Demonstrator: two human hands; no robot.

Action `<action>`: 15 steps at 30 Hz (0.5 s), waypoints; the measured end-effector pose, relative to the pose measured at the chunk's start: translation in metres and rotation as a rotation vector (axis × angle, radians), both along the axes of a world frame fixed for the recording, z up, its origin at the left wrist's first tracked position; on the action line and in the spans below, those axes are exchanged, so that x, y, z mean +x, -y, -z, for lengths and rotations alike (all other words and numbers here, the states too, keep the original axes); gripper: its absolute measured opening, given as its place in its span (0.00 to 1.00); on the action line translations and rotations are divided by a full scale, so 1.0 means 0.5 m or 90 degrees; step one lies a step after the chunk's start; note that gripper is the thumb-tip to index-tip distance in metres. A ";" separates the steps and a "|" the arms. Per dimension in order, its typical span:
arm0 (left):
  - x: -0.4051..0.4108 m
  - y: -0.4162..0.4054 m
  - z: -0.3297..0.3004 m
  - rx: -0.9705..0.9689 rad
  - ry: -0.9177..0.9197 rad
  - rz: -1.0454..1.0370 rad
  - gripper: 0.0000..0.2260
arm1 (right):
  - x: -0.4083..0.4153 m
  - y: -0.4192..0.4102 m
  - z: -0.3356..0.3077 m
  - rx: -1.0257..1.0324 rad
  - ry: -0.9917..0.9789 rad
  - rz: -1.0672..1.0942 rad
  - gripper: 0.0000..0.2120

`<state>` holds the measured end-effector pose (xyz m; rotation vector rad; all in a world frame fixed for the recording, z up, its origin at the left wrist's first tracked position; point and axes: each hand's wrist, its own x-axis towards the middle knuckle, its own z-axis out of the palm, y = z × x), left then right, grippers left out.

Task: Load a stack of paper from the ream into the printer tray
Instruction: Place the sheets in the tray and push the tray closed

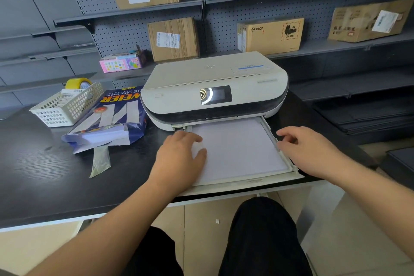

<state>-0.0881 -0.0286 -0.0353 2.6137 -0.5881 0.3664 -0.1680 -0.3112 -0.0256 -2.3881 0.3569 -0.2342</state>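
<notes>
Paper (242, 148) is already lying flat in the pulled-out tray (251, 182), so you're mostly done. Your left hand (182, 154) rests open on the sheets, right hand (307, 148) loose at the tray's edge, gripping nothing. Just slide it into the printer (215, 89); the ream (107, 119) sits torn open beside it.

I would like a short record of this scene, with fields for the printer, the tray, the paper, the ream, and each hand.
printer: white inkjet printer with a small dark screen, on the black wooden table
tray: white plastic paper tray, pulled out toward the person
paper: stack of white sheets lying flat in the tray
ream: blue copy-paper ream wrapper, torn open, left of the printer
left hand: left hand resting flat on the paper's left part
right hand: right hand at the tray's right rim, fingers spread, holding nothing
</notes>
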 end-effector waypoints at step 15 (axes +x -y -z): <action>0.014 -0.033 0.009 -0.012 -0.144 -0.070 0.15 | 0.062 -0.006 0.031 -0.179 -0.051 -0.024 0.12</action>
